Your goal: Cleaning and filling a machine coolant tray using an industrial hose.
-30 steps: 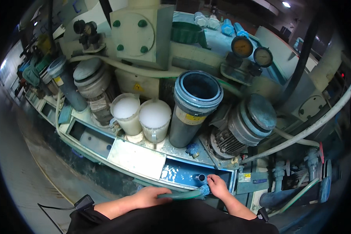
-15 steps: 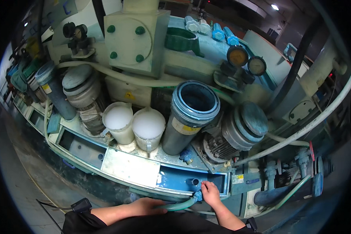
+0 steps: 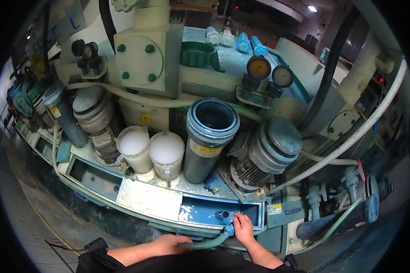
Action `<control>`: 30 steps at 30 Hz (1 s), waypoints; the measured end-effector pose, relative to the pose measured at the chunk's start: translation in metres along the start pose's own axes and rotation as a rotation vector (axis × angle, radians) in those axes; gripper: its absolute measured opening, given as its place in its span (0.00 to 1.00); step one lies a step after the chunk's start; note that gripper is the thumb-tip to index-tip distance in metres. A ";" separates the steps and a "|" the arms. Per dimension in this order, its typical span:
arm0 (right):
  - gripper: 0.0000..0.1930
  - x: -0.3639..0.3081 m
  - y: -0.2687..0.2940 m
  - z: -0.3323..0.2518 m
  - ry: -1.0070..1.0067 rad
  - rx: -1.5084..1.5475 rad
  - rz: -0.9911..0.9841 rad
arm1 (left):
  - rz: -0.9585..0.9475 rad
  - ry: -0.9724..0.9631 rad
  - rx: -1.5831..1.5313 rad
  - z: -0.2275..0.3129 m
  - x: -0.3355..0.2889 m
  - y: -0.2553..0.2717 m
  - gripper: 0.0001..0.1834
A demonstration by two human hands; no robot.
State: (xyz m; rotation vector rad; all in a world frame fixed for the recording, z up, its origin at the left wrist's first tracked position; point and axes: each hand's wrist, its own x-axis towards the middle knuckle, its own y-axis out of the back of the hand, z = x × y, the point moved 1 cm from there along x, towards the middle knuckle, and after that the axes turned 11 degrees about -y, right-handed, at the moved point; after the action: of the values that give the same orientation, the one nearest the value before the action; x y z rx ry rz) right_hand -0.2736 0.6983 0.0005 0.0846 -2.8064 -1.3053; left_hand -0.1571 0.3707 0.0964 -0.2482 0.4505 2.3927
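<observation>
A green hose (image 3: pixel 205 244) runs in front of the blue-lined trough (image 3: pixel 214 210), low in the view. My left hand (image 3: pixel 167 245) is closed around it near its left end, thumb on top. At the hose's right end sits a blue valve-like fitting (image 3: pixel 228 231), next to the trough's front rim. My right hand (image 3: pixel 244 228) is beside this fitting, fingers curled together at the rim; what the fingertips grip, if anything, is hidden. Inside the trough, bluish liquid surrounds a short dark pipe stub (image 3: pixel 222 214).
Behind the trough stand a tall grey filter housing (image 3: pixel 202 157), two white pitchers (image 3: pixel 166 148) (image 3: pixel 134 143) with whitish contents, and motors (image 3: pixel 266 152) (image 3: pixel 94 116). A pale panel (image 3: pixel 148 200) adjoins the trough on the left. Pipes with a red-handled valve (image 3: pixel 361 169) are at right.
The whole view has shifted slightly, and the machinery sits farther left in it. Both hands keep nearly the same places by the hose and fitting. Bright ripples now show on the trough's liquid.
</observation>
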 end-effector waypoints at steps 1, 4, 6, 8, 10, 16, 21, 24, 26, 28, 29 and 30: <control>0.11 0.001 0.001 0.000 0.011 0.008 -0.007 | -0.002 -0.003 -0.001 -0.002 0.001 -0.003 0.19; 0.11 0.002 0.002 0.000 0.009 -0.016 -0.031 | 0.003 -0.028 -0.041 -0.002 -0.002 -0.005 0.20; 0.11 -0.002 0.003 -0.001 0.032 -0.011 -0.003 | -0.021 -0.015 -0.036 -0.004 -0.004 -0.011 0.21; 0.11 -0.004 0.003 -0.002 0.054 -0.005 0.021 | -0.029 -0.026 0.035 -0.006 -0.005 -0.012 0.23; 0.11 -0.005 0.004 0.000 0.028 -0.026 0.018 | 0.004 -0.029 0.008 -0.005 -0.007 -0.019 0.23; 0.11 -0.007 0.003 -0.011 0.073 -0.006 0.008 | 0.029 -0.023 0.039 -0.011 -0.019 -0.035 0.23; 0.12 -0.012 -0.001 0.010 0.095 -0.012 0.007 | 0.005 -0.099 0.040 -0.018 -0.018 -0.052 0.26; 0.12 -0.013 0.004 0.014 0.105 -0.024 -0.020 | 0.004 -0.087 0.005 -0.009 -0.020 -0.059 0.28; 0.12 -0.012 0.005 0.017 0.130 0.030 -0.028 | -0.016 -0.060 0.006 -0.008 -0.019 -0.060 0.28; 0.13 -0.010 0.001 0.016 0.142 0.036 -0.057 | 0.013 -0.026 -0.017 -0.010 -0.023 -0.064 0.28; 0.13 -0.010 0.001 0.016 0.133 0.036 -0.054 | 0.041 -0.041 -0.018 -0.010 -0.024 -0.065 0.27; 0.13 -0.010 0.001 0.016 0.136 0.035 -0.056 | 0.067 -0.058 -0.019 -0.009 -0.024 -0.065 0.27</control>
State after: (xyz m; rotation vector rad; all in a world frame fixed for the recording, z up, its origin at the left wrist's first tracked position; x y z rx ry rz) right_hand -0.2646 0.7115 -0.0095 0.2450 -2.7307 -1.2120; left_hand -0.0958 0.3987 0.0785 -0.1744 0.4161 2.4633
